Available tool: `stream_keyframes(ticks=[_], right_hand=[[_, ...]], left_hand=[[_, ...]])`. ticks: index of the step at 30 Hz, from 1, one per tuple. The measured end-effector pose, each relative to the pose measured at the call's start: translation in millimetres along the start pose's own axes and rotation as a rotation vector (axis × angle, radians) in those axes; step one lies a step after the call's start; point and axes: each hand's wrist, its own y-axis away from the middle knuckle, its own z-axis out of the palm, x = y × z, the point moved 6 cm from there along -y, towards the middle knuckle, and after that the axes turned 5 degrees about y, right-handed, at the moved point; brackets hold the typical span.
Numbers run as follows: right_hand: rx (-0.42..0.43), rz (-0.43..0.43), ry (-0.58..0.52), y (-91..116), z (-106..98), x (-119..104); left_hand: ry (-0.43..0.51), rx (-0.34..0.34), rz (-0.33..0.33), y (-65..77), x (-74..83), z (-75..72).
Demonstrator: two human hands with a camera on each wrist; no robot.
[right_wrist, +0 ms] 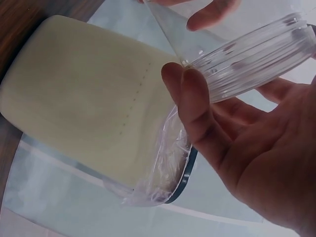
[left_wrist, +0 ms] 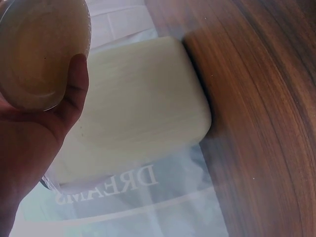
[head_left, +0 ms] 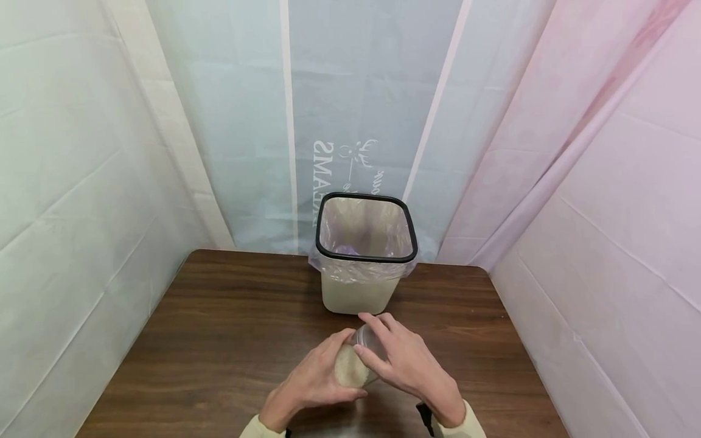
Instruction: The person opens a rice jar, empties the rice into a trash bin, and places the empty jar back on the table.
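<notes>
A clear jar with pale, off-white contents (head_left: 350, 368) is tilted in front of the bin. My left hand (head_left: 320, 371) grips it round the side, thumb and fingers on opposite sides. In the left wrist view the jar's round, see-through base (left_wrist: 42, 54) faces the camera, with fingers curled along its edge. My right hand (head_left: 402, 356) holds a clear, ridged plastic lid (right_wrist: 256, 59) between thumb and fingers. In the right wrist view that lid stands at an angle to the jar's clear wall (right_wrist: 165, 29), its edge close by it.
A cream bin (head_left: 358, 292) with a black rim (head_left: 366, 258) and a thin clear-purple liner bag (head_left: 350, 271) stands at the back of the dark wood table (head_left: 241, 328). Behind it hangs a blue-grey cloth (head_left: 372, 79) with lettering; white sheets (head_left: 71, 182) enclose the sides.
</notes>
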Motion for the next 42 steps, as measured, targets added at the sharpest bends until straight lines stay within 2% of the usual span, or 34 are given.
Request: stream_keyframes(ticks=[4, 8, 13, 18, 23, 31, 36, 42], right_hand=[[0.017, -0.059, -0.023, -1.8, -0.5, -0.4], [0.05, -0.13, -0.064, -3.4, -2.3, 0.4], [0.034, -0.16, -0.1, -4.3, -2.2, 2.2], [0.03, -0.132, -0.108, -3.8, -4.3, 3.6], [0.049, -0.038, -0.066, -4.2, -7.0, 6.9], [-0.008, 0.004, -0.015, -2.1, -1.7, 5.0], [0.026, -0.024, 0.003, -1.9, -7.1, 1.3], [0.086, -0.11, -0.021, -2.2, -14.8, -2.1]], left_hand=[[-0.004, -0.002, 0.003, -0.5, 0.1, -2.5], [-0.018, 0.004, 0.033, -4.7, 2.1, -5.5], [-0.046, 0.006, 0.051, -8.1, 1.8, -8.0], [-0.029, -0.01, 0.025, -7.0, 0.7, -7.3], [-0.015, -0.009, 0.018, -6.7, 2.8, -6.7], [0.0, -0.028, -0.007, -6.6, 4.0, -5.1], [-0.017, -0.008, 0.024, -6.4, 6.5, -4.9], [-0.025, -0.002, 0.029, -7.9, 7.2, -5.0]])
